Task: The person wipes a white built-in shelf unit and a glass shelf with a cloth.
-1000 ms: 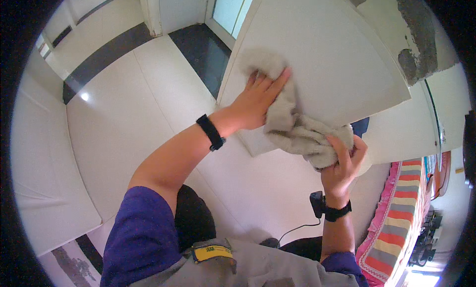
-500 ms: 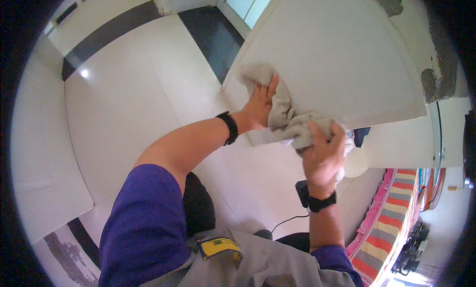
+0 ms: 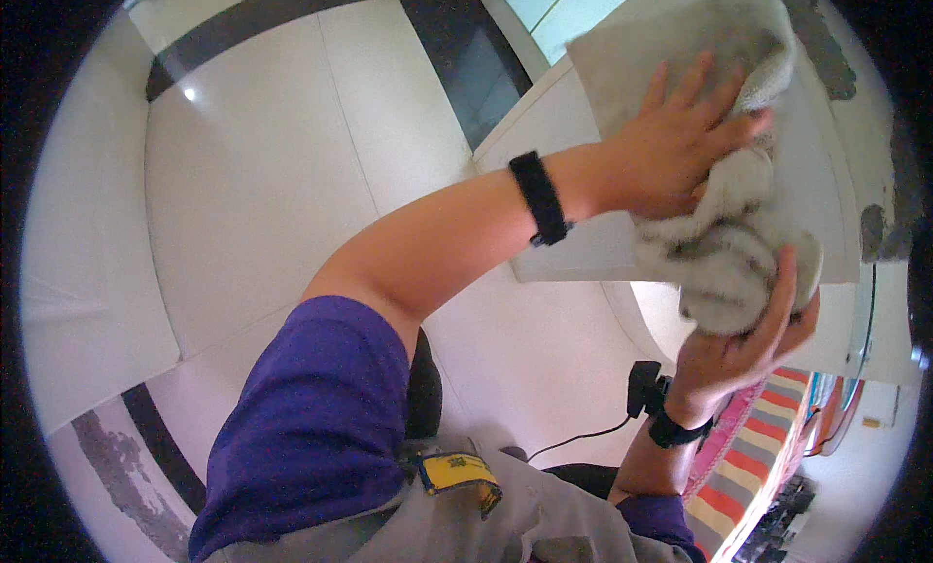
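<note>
A grey-beige cloth (image 3: 734, 281) lies loosely bunched over a white flat panel (image 3: 812, 193) at the upper right. My left hand (image 3: 671, 155) is on the upper part of the cloth, fingers spread and stretched out over it. That arm reaches across from the lower left, a black band round its wrist. Lower down, my right hand (image 3: 748, 354) grips the bunched lower end of the cloth, with its fingers along the near right side. A black strap and a small black device (image 3: 643, 388) with a cable are on the right wrist.
Pale tiled floor (image 3: 262, 155) spreads to the left, bordered by dark strips (image 3: 466, 67). A striped cloth cover (image 3: 753, 456) with a pink frill is at the lower right. Patchy wall (image 3: 880, 174) rises beyond the panel, near a frosted window pane (image 3: 564, 9).
Both hands have moved right over the panel with the cloth, the left one also upward and the right one lower. The cloth has spread out under my left hand.
</note>
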Available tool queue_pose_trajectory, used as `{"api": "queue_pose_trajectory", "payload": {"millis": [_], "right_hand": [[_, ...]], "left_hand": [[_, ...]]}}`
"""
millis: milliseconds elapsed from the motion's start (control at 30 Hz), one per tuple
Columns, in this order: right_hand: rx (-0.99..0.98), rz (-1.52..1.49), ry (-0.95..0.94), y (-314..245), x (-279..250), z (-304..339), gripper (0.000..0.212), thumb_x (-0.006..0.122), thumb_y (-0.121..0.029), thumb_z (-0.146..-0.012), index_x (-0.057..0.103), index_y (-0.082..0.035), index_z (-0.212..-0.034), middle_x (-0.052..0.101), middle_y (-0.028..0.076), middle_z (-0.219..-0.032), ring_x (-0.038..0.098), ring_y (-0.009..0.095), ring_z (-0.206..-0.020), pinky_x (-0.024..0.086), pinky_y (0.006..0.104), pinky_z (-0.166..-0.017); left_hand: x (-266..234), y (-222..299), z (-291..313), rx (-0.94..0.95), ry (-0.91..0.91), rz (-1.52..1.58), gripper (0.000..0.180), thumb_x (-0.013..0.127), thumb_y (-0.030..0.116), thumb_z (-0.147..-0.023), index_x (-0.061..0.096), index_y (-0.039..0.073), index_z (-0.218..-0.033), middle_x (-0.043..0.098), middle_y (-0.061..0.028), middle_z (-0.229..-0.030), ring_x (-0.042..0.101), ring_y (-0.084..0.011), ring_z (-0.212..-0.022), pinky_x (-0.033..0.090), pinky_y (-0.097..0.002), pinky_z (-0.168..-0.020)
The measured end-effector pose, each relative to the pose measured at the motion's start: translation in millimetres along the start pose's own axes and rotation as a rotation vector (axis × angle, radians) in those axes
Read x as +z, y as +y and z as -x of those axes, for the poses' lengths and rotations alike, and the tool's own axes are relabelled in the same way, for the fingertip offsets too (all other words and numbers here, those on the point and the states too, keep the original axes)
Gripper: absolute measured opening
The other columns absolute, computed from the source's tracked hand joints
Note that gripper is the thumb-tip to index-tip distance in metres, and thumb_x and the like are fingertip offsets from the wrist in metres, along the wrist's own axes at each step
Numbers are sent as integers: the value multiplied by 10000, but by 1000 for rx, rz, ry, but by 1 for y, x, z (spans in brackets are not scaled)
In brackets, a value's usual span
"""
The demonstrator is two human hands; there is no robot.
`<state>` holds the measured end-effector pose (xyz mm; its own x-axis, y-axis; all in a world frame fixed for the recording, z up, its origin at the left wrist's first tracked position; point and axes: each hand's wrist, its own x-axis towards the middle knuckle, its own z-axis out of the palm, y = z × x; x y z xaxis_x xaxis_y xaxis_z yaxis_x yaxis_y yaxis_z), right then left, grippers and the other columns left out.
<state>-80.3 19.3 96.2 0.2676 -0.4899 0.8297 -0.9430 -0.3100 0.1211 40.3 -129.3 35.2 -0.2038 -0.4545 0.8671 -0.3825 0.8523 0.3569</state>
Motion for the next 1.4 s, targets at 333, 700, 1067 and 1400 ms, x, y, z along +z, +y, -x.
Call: {"api": "queue_pose_trajectory", "payload": {"millis": [333, 700, 1067, 1400], "right_hand": [[-199, 260, -466, -14, 122, 45, 512, 665, -160, -736, 587, -237, -1236, 445, 54, -1383, 491, 269, -1201, 391, 451, -957], [-226, 150, -114, 3, 98, -18, 455, 601, -40, -713, 678, -203, -1130, 480, 129, -1363, 444, 301, -1259, 316, 433, -1021], [-308, -200, -503, -24, 195, 50, 353, 563, 5, -756, 669, -113, -1071, 571, 148, -1256, 579, 315, -1115, 475, 408, -931], [-255, -175, -415, -5, 140, 18, 333, 532, 44, -776, 659, -65, -1064, 571, 146, -1246, 534, 333, -1156, 433, 432, -979]], "left_hand": [[105, -106, 172, -396, 23, -41, 873, 658, 518, -753, 272, 182, -1460, 211, -219, -1500, 170, -443, -1375, 127, -661, -1047], [41, -82, 59, -227, 152, 166, 660, 548, 487, -859, 363, 162, -1403, 336, -116, -1458, 293, -281, -1342, 213, -497, -1105], [100, -141, 203, -514, 51, 139, 508, 537, 420, -884, 448, 135, -1295, 440, -89, -1327, 404, -231, -1221, 318, -419, -1021], [39, -112, 78, -358, 259, 277, 386, 561, 346, -879, 524, 107, -1179, 528, -90, -1176, 500, -225, -1081, 421, -377, -897]]}}
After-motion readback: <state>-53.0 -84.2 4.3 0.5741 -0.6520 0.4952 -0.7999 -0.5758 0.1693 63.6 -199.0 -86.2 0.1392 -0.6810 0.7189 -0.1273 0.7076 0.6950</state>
